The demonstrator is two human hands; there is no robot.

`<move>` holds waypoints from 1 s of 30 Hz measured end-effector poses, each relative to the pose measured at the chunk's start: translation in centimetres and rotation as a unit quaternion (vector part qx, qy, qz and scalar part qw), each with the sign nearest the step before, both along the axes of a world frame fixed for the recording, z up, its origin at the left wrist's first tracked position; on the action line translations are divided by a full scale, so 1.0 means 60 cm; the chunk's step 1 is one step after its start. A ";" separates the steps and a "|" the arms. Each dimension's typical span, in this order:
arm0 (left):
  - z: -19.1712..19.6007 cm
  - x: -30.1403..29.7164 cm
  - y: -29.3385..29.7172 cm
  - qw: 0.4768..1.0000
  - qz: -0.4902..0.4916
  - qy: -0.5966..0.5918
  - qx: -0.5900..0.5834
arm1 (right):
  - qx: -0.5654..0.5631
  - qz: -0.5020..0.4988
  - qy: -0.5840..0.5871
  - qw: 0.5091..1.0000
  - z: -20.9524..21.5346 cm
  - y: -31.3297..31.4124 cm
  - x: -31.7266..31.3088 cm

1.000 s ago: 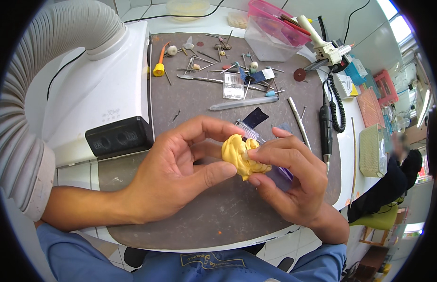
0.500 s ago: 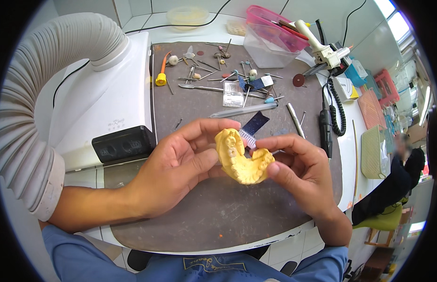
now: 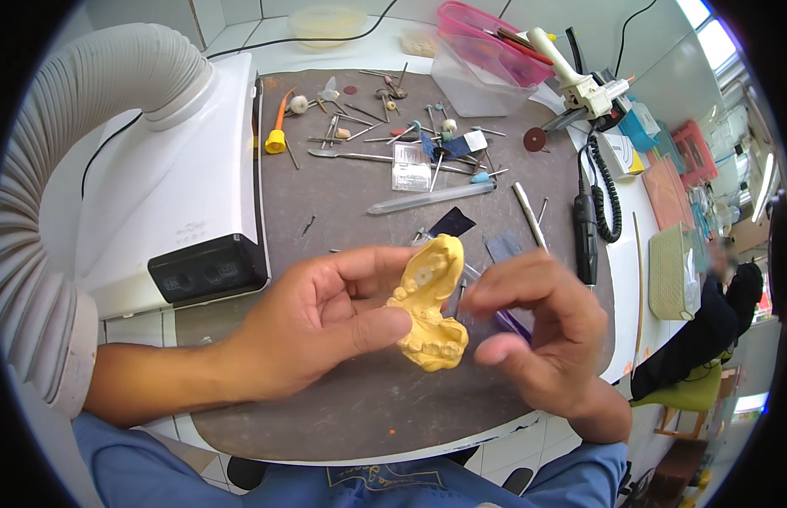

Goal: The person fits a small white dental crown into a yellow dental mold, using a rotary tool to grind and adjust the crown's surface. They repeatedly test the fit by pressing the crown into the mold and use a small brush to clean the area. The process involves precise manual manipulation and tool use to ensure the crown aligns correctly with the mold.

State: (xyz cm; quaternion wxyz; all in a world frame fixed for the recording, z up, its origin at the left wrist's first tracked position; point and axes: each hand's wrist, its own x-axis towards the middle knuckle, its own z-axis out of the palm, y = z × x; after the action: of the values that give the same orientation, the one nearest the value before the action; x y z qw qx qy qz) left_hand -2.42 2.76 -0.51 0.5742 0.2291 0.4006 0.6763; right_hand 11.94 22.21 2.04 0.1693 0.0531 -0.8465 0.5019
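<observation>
My left hand (image 3: pixel 321 317) is closed on a yellow plaster dental cast (image 3: pixel 436 339), its thumb pressed on the near side. Tipped on its side, the cast shows a row of teeth along its lower part and a pale spot on its upper inner face. Just right of it hovers my right hand (image 3: pixel 542 330), thumb and forefinger apart and the other fingers curled; nothing shows in its grip. Beneath and behind the right hand lies a clear and purple item (image 3: pixel 514 323), partly hidden. A dark blue strip (image 3: pixel 453 223) lies beyond the cast.
Rotary burs and polishing tips (image 3: pixel 393 106) are scattered across the grey mat. A clear tube (image 3: pixel 432 198) and a metal rod (image 3: pixel 529 213) lie closer. A white box with a hose (image 3: pixel 182 186) stands left; a black handpiece (image 3: pixel 585 237) hangs right, near a pink bin (image 3: pixel 470 21).
The cast has turned over in my left hand, from its arch facing up to standing on its side. My right hand has let go of it and sits slightly apart.
</observation>
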 end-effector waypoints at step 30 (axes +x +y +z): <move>-0.007 0.030 -0.002 0.981 0.166 0.098 -0.009 | -0.035 0.013 -0.042 0.998 -0.023 -0.013 -0.017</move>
State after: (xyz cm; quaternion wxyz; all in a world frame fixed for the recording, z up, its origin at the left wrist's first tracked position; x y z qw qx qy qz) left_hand -0.61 2.67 -0.90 0.4140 0.2192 0.4930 0.7332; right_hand 10.90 21.43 0.68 0.1293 0.0369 -0.8339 0.5353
